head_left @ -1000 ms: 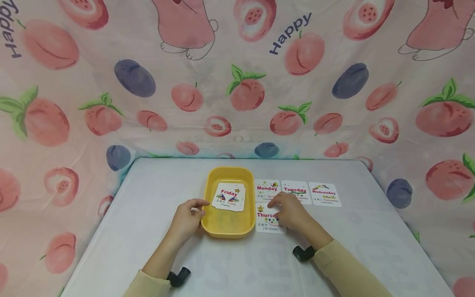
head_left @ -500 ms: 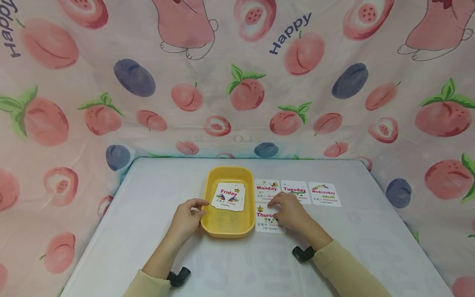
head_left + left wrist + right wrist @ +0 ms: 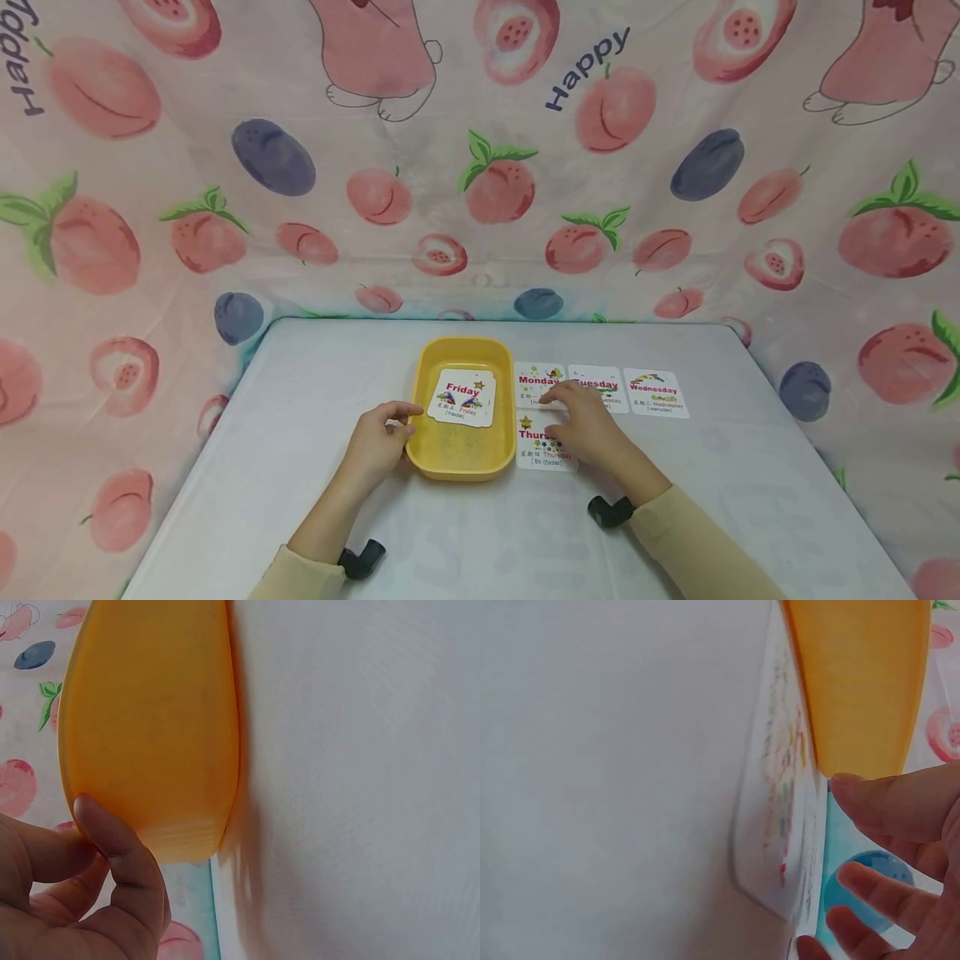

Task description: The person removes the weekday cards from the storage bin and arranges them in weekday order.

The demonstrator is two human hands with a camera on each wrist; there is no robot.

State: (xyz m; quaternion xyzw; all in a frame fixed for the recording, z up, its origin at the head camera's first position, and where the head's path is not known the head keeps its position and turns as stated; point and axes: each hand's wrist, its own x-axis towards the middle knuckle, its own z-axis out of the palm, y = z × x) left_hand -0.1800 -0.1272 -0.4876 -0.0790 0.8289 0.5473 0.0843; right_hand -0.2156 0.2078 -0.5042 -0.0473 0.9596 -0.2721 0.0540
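In the head view, a yellow plastic tray [image 3: 459, 457] stands mid-table, with a small stack of cards inside, a Friday card [image 3: 462, 408] on top. My left hand [image 3: 377, 443] holds the tray's left rim between thumb and fingers; its thumb [image 3: 124, 862] lies against the outer wall in the left wrist view. Right of the tray lies a Thursday card [image 3: 546, 457], flat on the table. Above it hovers my right hand [image 3: 591, 423], thumb and fingers apart, holding nothing; it partly hides that card plus the Monday card [image 3: 534, 379] and Tuesday card [image 3: 596, 373].
At the row's right end lies a Wednesday card [image 3: 656, 393]. White cloth covers the table [image 3: 750, 500]. Behind its far edge hangs a peach-print curtain [image 3: 480, 250]. A black wrist device [image 3: 362, 560] sits under the left forearm, another black device [image 3: 610, 511] under the right.
My right hand's fingers have lifted a little off the Thursday card and spread. The left hand, tray and cards stay where they were.
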